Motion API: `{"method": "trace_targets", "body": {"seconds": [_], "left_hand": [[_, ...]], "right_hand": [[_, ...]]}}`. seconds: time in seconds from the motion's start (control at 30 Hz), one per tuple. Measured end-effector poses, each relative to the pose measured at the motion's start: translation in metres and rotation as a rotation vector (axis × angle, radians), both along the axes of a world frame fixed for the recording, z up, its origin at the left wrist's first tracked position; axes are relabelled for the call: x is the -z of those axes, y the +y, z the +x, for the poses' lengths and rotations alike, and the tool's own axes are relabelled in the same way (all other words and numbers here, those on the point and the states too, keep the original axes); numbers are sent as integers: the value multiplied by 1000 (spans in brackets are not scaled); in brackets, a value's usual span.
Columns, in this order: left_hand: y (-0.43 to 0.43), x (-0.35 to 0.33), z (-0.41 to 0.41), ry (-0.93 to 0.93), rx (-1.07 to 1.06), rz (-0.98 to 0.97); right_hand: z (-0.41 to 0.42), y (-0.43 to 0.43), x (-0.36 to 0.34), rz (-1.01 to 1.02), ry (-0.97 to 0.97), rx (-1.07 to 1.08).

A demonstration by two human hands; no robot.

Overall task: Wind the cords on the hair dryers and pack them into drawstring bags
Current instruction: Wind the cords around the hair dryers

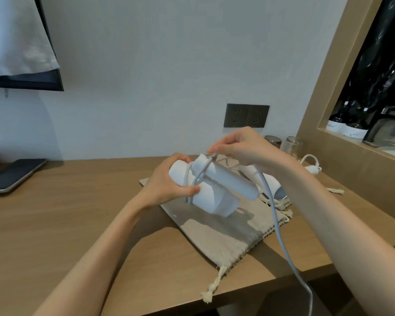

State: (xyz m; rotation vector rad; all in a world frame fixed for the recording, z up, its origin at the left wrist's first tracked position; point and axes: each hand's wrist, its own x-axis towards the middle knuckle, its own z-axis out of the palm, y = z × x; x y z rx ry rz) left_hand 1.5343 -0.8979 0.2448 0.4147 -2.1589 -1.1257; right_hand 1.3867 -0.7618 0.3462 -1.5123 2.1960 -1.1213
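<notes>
Left forearm (89, 258): nearest the camera, reaching in over the desk (55, 213) from the lower left.
Tablet (12, 176): dark, flat on the far left of the desk, no part in the job.
Left hand (169, 185): fingers curled round the rear end of the dryer, thumb pressing the wound turns against the body.
Dryer (217, 190): white, handle folded against the barrel, held in the air above the bag, tilted down to the right.
Bag (226, 238): beige, flat and empty on the desk under the dryer, mouth toward the near right edge, drawstring knot hanging over the edge.
Right hand (240, 147): thumb and forefinger pinch the cord just above the dryer's top.
Cord (276, 220): a couple of turns sit round the dryer; a long slack run drops from the pinch, crosses the bag and goes off the desk's front edge.
Second dryer (267, 181): lies behind the right wrist, partly hidden; its cord state cannot be told.
Second bag (285, 202): only its edge and drawstrings show beside that dryer.
Done: winding begun on the first dryer.
Left: most of this cord, bagging it, pulling the drawstring, then probably the second dryer.
</notes>
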Motion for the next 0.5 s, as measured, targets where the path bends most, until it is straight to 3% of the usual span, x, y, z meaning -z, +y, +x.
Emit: {"method": "trace_targets", "body": {"seconds": [0.13,0.33,0.5], "left_hand": [[-6,7,-5,3,-99,-40],[-7,5,-3,70,-228,-38],[-6,0,-2,224,-350,57]], "right_hand": [[5,-6,1,-8,92,26],[12,-4,6,-20,287,-100],[22,-8,21,-118,166,-99]]}}
